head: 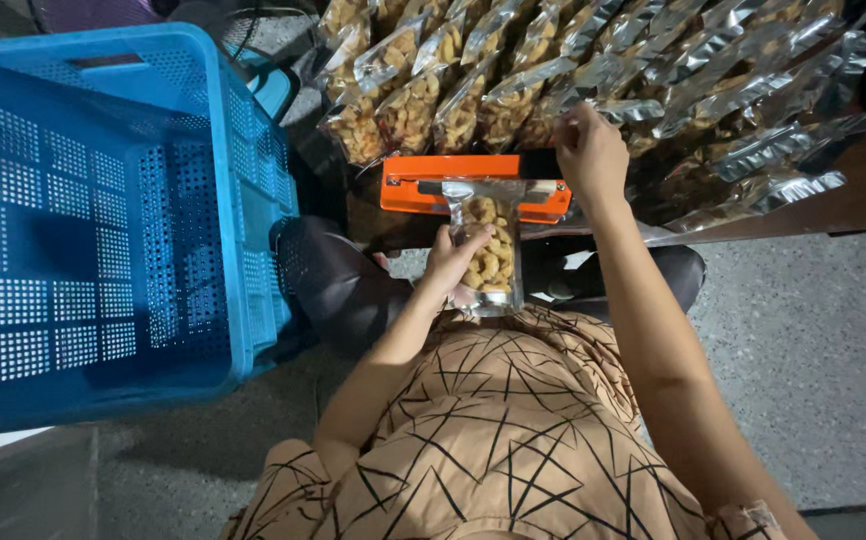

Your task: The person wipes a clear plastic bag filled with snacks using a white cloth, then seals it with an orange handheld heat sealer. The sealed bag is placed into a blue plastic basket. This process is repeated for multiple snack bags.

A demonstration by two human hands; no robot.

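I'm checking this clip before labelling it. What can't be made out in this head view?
- Sealer: its right end is hidden under the right hand.
- Pouch: its left edge is covered by the left hand; its top lies in the sealer, so whether it is sealed cannot be told.
- Blue crate: the left side is cut off by the edge.
- Rows of filled pouches: cut off by the top edge.

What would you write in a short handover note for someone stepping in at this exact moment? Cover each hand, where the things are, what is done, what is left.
Left hand holds a clear snack pouch, its top under the bar of the orange heat sealer.
Right hand rests at the sealer's right end, beside the filled pouches standing in rows behind.
Blue crate stands to the left.
Done: cannot tell whether this pouch is sealed.
Left: the rows may need sealing; their tops are unclear.
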